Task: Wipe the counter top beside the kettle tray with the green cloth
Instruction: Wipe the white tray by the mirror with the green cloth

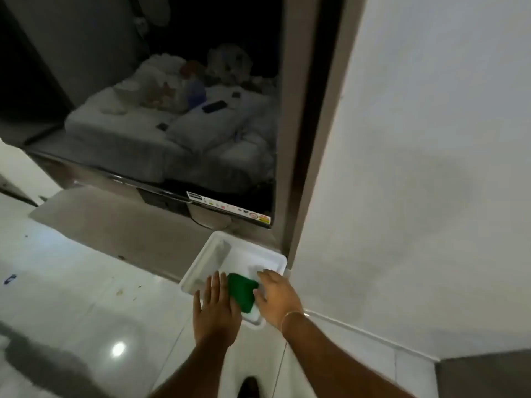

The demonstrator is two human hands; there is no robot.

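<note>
The green cloth point(242, 294) lies folded inside a white tray point(218, 248) that sits at the right end of the brown counter top point(120, 225), against the wall. My left hand point(215, 310) is flat with fingers apart, over the tray's near left part and touching the cloth's left edge. My right hand point(277, 297) reaches into the tray at the cloth's right edge with fingers extended; a thin bracelet is on that wrist. Neither hand has lifted the cloth. No kettle is in view.
A dark TV screen point(172, 110) stands at the back of the counter and reflects a bed. A white wall point(416, 168) rises right of the tray. Glossy white floor tiles point(86, 311) with small specks lie below, and a shoe tip point(248, 386) shows at the bottom.
</note>
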